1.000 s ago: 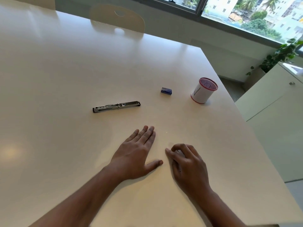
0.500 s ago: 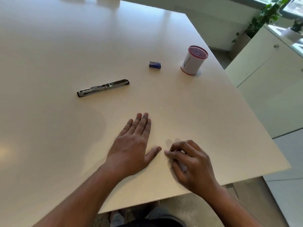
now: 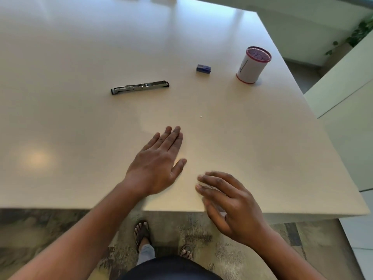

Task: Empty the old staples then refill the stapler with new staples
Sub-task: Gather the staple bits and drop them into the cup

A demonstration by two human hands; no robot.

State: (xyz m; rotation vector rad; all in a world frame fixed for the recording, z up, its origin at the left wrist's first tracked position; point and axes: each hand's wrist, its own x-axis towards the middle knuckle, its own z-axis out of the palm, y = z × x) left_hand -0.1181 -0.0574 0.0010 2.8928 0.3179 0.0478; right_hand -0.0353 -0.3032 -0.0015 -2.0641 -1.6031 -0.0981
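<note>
Bottom of frame: person's dark shorts, two feet in sandals (image 3: pixel 142 232) on a mottled floor (image 3: pixel 36 227) below the table edge.

Right hand (image 3: pixel 230 205), lower right of centre, blurred, hanging over the near table edge. Grip loosely spread, fingers slightly bent and pointing left, nothing visibly held. Cannot tell if fingertips touch the table.

Left hand (image 3: pixel 159 162), centre of frame, palm down flat on the table (image 3: pixel 60 128). Grip open: four fingers straight and close together pointing up-frame, thumb splayed to the right. Holds nothing, just rests on the surface. Thumb tip near the right hand's fingertips, not touching.

Small white speck (image 3: pixel 201 116) on the table just above and right of the left fingertips.

Stapler (image 3: pixel 140 87), upper centre-left, well apart from both hands. Lies opened out flat as a long thin metal strip with dark ends, running left-right, slightly tilted up to the right. Untouched.

Staple box (image 3: pixel 203 68), small and blue, upper centre, right of and beyond the stapler, apart from it.

Mesh pen holder (image 3: pixel 253 64), upper right near the table's right edge; white cylinder, red rims, upright, dark mark on its side.

Table glossy, off-white, with light reflections at left and top. Pale cabinet (image 3: pixel 347 93) at right edge. Plant leaves (image 3: pixel 361 33) in the top right corner against a pale wall.
</note>
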